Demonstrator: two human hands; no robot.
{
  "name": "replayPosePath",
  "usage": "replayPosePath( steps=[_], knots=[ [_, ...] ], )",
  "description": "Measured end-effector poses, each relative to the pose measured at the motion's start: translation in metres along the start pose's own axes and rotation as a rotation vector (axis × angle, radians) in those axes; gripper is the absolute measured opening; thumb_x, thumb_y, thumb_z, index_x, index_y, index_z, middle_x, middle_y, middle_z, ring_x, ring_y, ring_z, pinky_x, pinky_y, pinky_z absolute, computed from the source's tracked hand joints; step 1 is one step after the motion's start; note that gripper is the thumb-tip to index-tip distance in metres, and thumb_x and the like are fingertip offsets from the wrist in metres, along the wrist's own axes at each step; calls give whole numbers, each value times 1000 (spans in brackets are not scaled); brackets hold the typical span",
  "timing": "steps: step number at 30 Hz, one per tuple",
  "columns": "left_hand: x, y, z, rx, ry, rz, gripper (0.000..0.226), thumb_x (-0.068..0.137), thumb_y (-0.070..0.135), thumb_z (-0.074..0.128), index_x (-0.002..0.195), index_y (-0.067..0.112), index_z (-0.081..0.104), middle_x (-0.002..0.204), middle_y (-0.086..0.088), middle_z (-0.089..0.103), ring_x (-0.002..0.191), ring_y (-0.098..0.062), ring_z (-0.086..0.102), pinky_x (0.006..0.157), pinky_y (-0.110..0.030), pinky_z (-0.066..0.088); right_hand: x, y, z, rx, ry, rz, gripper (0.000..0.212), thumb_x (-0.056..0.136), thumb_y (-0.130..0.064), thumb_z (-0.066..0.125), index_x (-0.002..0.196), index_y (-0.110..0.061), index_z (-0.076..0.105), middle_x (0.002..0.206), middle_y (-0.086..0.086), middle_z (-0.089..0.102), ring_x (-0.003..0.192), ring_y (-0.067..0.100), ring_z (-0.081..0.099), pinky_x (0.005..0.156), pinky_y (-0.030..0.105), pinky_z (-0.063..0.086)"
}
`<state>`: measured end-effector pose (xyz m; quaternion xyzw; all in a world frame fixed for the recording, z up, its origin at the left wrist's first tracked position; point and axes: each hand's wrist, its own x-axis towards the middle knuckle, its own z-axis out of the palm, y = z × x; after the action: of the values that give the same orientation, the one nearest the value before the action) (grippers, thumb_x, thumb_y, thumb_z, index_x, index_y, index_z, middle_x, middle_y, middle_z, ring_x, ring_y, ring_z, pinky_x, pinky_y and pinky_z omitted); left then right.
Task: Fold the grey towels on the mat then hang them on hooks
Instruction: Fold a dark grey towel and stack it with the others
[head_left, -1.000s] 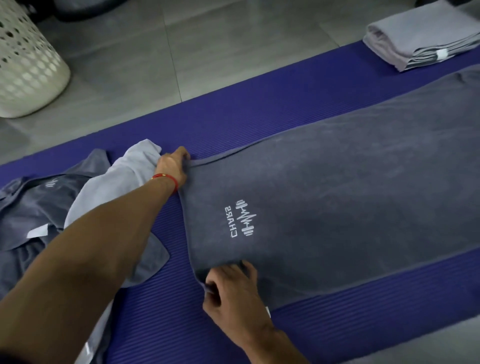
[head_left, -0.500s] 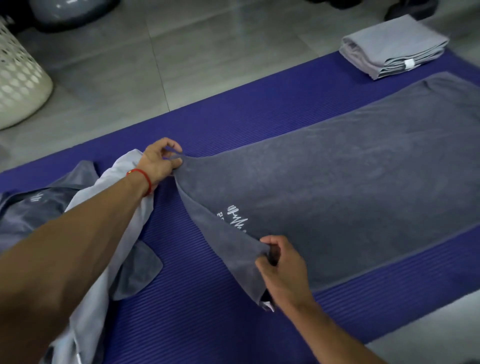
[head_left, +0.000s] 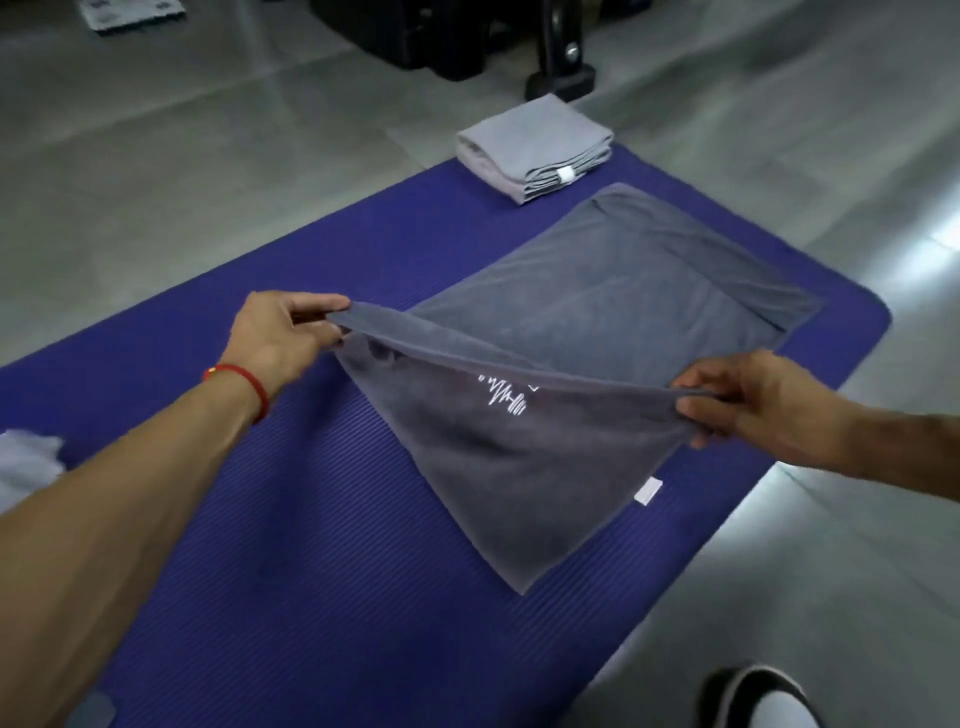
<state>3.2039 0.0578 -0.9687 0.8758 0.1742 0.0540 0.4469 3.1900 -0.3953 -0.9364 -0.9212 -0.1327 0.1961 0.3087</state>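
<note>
Both hands hold one end of the dark grey towel up off the mat, partway into a fold.

The left hand (head_left: 280, 338) and the right hand (head_left: 748, 410) each have their fingers pinched on a corner of the dark grey towel (head_left: 613, 322); its raised end sags between them while the far end lies flat on the purple mat (head_left: 270, 519). From where I stand, the risk is a crooked fold: the lifted edge already runs at a slant, so if one hand leads, the corners will likely miss the far edge, and a loose pinch could drop a corner. A folded light grey towel (head_left: 535, 148) sits at the mat's far end, just beyond the dark one, near enough to be caught in an overshoot. More pale cloth (head_left: 26, 467) lies at the left edge, and dark equipment (head_left: 452, 36) stands on the floor behind. No hooks are in sight.
</note>
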Motion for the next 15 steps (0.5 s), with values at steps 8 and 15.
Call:
replayPosePath(
  steps=[8,15],
  knots=[
    [92,117,137,53,-15,146,14,97,7,57,99,10,71,84,-11,71,59,-19,71,52,-16,57,29,118,-62,297,469,136,16,100,-11,61,93,-19,74,71,-10,73,63,8,67,67,17,55],
    [191,210,263,134,-87,226,13,98,4,53,95,11,64,86,-16,70,58,-16,71,61,-30,63,95,212,-57,309,879,364,13,101,-20,59,101,-26,71,78,-26,65,69,-11,61,62,-1,40]
  ],
)
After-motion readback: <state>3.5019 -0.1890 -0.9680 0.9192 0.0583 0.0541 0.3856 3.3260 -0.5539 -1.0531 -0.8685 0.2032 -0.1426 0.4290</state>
